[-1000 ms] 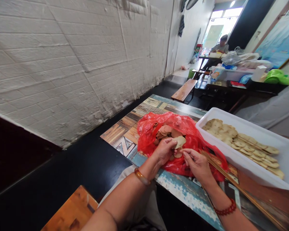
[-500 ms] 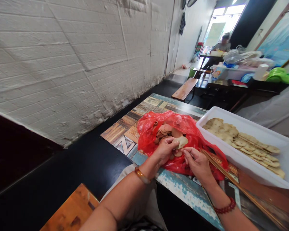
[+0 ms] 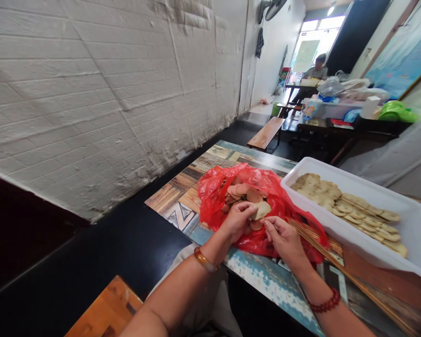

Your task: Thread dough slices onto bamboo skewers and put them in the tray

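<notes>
Over the open mouth of a red plastic bag [image 3: 214, 187], my left hand [image 3: 238, 220] pinches a pale potato slice [image 3: 262, 210] between thumb and fingers. My right hand [image 3: 284, 239] is closed in a pinch close to the slice's lower edge, on a thin bamboo skewer that is mostly hidden by the fingers and wrist. Many round slices [image 3: 239, 191], tinted pinkish by the bag, lie inside it. Right of my right hand, a bundle of loose bamboo skewers [image 3: 351, 276] slants across the table.
A white plastic tub [image 3: 419, 238] on the patterned table [image 3: 182, 185] holds rows of skewered slices [image 3: 366, 215]. Beyond stand a wooden bench [image 3: 266, 132] and a cluttered table with bags and green baskets [image 3: 395, 111]. A person [image 3: 316, 70] sits farther back. The white wall [image 3: 126, 93] runs along the left.
The camera view has shifted slightly. Both hands keep nearly the same pose, with the slice still in my left hand and my right fingertips beside it.
</notes>
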The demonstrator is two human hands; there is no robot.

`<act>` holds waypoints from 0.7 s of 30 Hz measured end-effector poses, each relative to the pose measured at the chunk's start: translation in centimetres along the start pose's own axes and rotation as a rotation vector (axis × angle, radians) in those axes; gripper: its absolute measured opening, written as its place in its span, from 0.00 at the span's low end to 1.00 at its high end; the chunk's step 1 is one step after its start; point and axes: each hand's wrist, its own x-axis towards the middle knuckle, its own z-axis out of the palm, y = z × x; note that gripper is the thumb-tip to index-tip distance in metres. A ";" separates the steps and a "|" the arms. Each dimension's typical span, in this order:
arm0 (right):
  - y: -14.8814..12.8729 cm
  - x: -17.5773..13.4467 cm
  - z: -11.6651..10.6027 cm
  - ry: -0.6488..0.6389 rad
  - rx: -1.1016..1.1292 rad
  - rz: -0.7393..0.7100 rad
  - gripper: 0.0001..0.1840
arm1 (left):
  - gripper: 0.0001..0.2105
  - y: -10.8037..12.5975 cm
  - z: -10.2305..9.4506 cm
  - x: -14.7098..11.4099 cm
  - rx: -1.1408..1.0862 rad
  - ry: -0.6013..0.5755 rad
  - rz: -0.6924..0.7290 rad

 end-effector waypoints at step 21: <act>0.5 0.0 0.2 0.022 0.005 0.011 0.17 | 0.12 0.6 0.4 -0.5 0.337 0.033 0.168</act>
